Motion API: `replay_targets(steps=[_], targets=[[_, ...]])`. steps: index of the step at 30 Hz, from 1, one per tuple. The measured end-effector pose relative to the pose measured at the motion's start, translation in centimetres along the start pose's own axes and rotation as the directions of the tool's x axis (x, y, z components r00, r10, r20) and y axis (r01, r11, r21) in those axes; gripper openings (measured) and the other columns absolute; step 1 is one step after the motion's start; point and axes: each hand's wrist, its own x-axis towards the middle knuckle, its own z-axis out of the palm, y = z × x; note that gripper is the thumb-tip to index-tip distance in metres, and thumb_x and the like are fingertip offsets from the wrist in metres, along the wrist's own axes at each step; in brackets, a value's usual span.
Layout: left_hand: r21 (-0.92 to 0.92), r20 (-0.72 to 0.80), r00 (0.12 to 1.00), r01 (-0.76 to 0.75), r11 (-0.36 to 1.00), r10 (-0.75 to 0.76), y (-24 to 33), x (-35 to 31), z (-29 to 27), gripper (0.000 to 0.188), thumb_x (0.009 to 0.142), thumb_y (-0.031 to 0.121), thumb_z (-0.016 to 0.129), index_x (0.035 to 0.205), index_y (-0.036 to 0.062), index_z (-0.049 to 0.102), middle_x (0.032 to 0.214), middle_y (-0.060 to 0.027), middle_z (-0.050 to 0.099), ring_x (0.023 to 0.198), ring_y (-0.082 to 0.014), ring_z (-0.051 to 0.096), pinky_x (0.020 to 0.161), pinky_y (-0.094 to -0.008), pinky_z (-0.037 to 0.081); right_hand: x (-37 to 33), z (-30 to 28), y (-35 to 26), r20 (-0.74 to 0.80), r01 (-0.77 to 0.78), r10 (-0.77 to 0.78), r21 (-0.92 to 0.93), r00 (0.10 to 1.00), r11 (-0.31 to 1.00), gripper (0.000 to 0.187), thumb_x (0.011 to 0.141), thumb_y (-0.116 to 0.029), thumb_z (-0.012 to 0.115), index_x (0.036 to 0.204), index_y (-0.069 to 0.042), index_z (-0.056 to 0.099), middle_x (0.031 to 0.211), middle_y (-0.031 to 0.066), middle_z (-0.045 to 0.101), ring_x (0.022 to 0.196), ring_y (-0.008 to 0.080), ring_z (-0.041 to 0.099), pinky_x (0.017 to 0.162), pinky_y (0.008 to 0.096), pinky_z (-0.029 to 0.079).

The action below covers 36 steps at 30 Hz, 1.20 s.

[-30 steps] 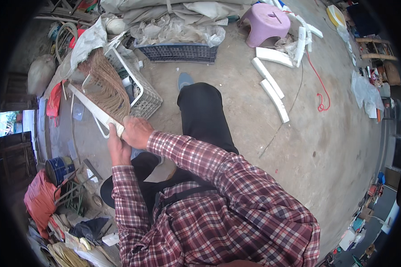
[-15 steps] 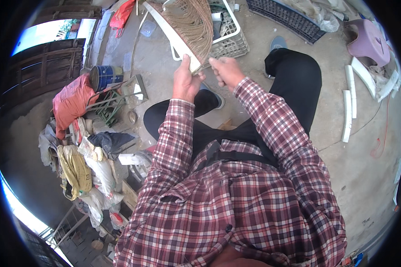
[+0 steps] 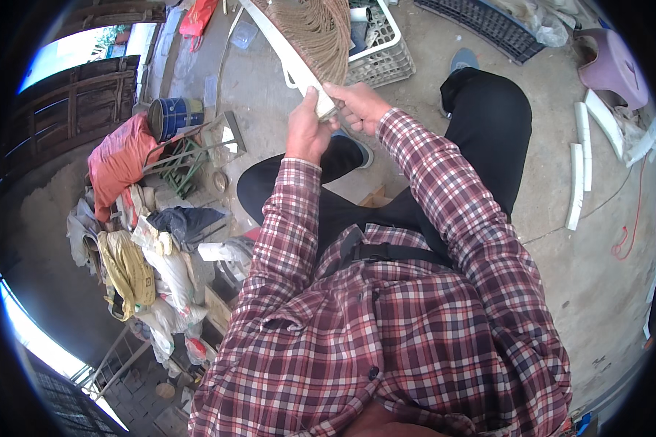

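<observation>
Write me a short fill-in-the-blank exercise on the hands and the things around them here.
1. The left hand holds the near end of a long strip coloured ____.
2. In the picture, brown cords lie on the strip's ____ side (left or right).
3. The plastic stool at upper right is coloured ____.
Missing words: white; right; purple.

slat (image 3: 289, 54) seemingly over the basket's (image 3: 383, 65) left side — crate (image 3: 488, 29) and stool (image 3: 616, 69) to the right, drum (image 3: 169, 119) to the left.
</observation>
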Motion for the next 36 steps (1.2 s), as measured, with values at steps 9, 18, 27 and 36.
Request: replay_targets(steps=[9, 18, 27, 36], targets=[[-0.033, -0.077, 0.996, -0.046, 0.998, 0.043, -0.3, 0.7, 0.8, 0.029, 0.102, 0.03, 0.042, 0.107, 0.0037, 0.053, 0.084, -0.0097, 0.061, 0.062, -0.019, 0.054, 0.049, -0.031, 0.039, -0.1, 0.3, 0.5, -0.013, 0.063, -0.062, 0.087, 0.998, 0.994, 0.021, 0.093, -0.022, 0.057, 0.079, -0.006, 0.054, 0.055, -0.0029, 0.045, 0.037, 0.0042, 0.033, 0.034, 0.0228, 0.022], [0.047, -0.026, 0.999, -0.042, 0.998, 0.043, -0.1, 0.4, 1.3, 0.029, 0.102, 0.029, 0.042, 0.109, 0.003, 0.054, 0.086, -0.0091, 0.062, 0.065, -0.0192, 0.056, 0.049, -0.031, 0.039, 0.8, -0.7, 1.0, -0.075, 0.096, -0.09, 0.086, 0.993, 0.992, 0.027, 0.091, -0.031, 0.061, 0.078, -0.008, 0.056, 0.057, -0.002, 0.05, 0.039, 0.0047, 0.037, 0.035, 0.0218, 0.021], [0.057, -0.011, 1.0, -0.022, 0.998, 0.023, -0.4, -0.3, 0.8, 0.031, 0.102, 0.029, 0.043, 0.109, 0.0018, 0.055, 0.088, -0.009, 0.063, 0.066, -0.0183, 0.057, 0.048, -0.0297, 0.04, 3.1, -0.9, 1.4, -0.029, 0.028, -0.027, 0.041, 0.999, 0.999, 0.032, 0.087, -0.039, 0.064, 0.076, -0.009, 0.056, 0.063, -0.001, 0.055, 0.042, 0.006, 0.042, 0.036, 0.0229, 0.023], [0.068, -0.068, 0.998, -0.007, 0.998, 0.012, -0.5, -1.0, 0.6, 0.031, 0.102, 0.029, 0.044, 0.106, 0.001, 0.055, 0.083, -0.0076, 0.06, 0.062, -0.0177, 0.054, 0.048, -0.0307, 0.041, 6.3, 0.1, 2.9, -0.164, 0.257, -0.258, -0.029, 0.952, 0.966, 0.023, 0.082, -0.015, 0.063, 0.085, 0.008, 0.06, 0.075, 0.0097, 0.061, 0.063, 0.0167, 0.06, 0.055, 0.0321, 0.049]])
